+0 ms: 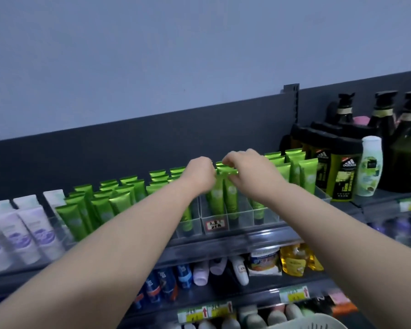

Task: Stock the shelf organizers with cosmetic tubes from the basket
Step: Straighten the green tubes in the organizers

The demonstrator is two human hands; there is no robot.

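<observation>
Green tubes stood upright in the clear organizer mid-shelf; my right hand pinched their top crimps, my left hand curled beside them, its grip hidden.

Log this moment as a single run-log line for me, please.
scene: green tubes upright in clear organizer | left hand: curled at tube tops, grip hidden | right hand: pinches a tube top

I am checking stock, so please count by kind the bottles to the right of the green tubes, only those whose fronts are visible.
Dark pump bottles: 3
Black bottles with logo showing: 2
White bottle: 1
Total: 6
Further black bottles behind are too hidden to count.
</observation>
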